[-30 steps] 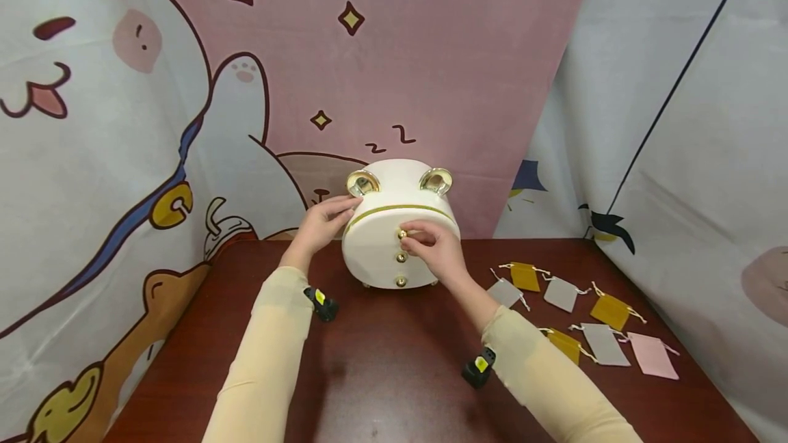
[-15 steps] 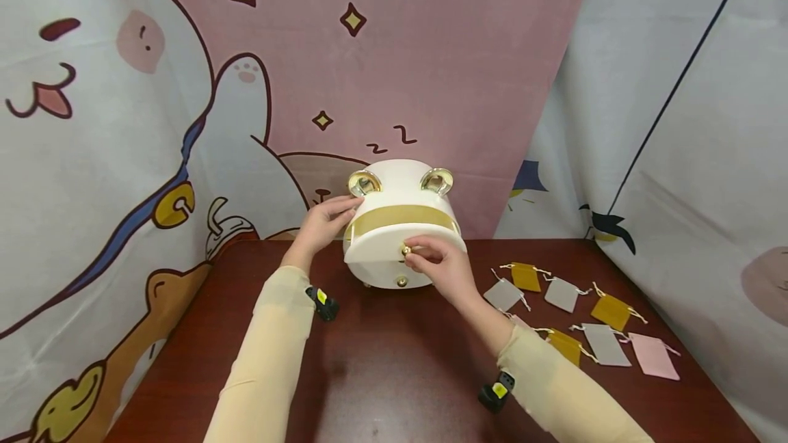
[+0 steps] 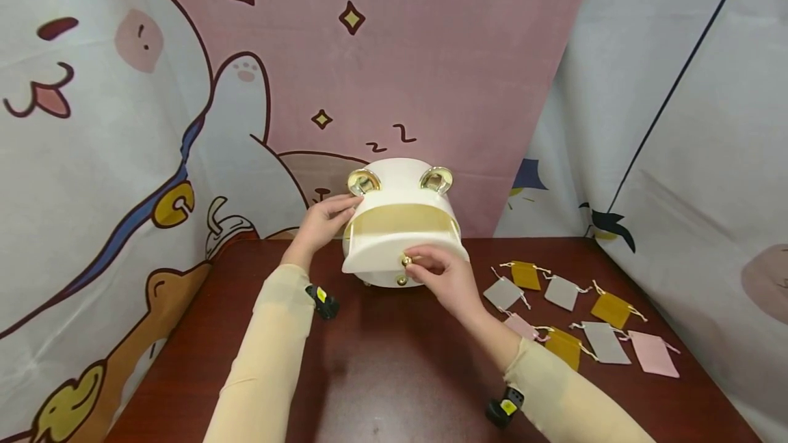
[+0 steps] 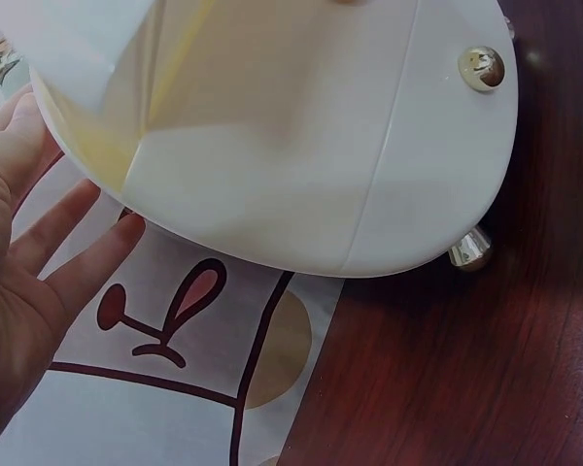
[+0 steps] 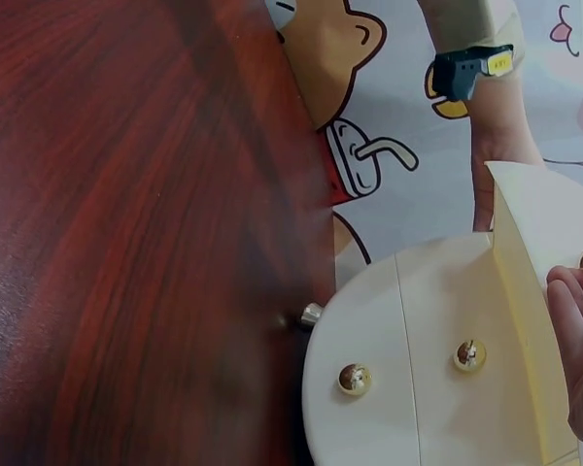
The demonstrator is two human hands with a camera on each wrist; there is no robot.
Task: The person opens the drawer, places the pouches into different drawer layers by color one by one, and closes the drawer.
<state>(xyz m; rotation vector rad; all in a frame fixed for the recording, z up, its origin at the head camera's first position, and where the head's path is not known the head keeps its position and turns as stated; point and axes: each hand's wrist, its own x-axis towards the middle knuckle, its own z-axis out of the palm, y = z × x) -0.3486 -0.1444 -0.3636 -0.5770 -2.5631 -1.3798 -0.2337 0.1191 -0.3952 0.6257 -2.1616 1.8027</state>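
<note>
A white rounded jewelry box (image 3: 401, 173) with two gold ears stands at the back middle of the table in the head view. Its top drawer (image 3: 372, 256) is pulled out, baring a yellow lining (image 3: 403, 219). Thumb and fingers of my right hand (image 3: 452, 286) pinch the gold knob (image 3: 406, 260) on that drawer. My left hand (image 3: 321, 225) rests against the box's upper left side with its fingers extended. In the right wrist view, a middle knob (image 5: 469, 355) and a bottom knob (image 5: 355, 380) show on the lower drawers, which are flush.
On the right of the dark red table (image 3: 375, 374) lie several small drawstring pouches: gold (image 3: 611, 310), grey (image 3: 606, 343) and pink (image 3: 654, 354). Cartoon-printed cloth (image 3: 468, 87) hangs behind the table and on both sides.
My right hand has drawn the top drawer out toward me and slightly downward in view, from nearly flush to well out. The left hand has stayed at the box's side.
</note>
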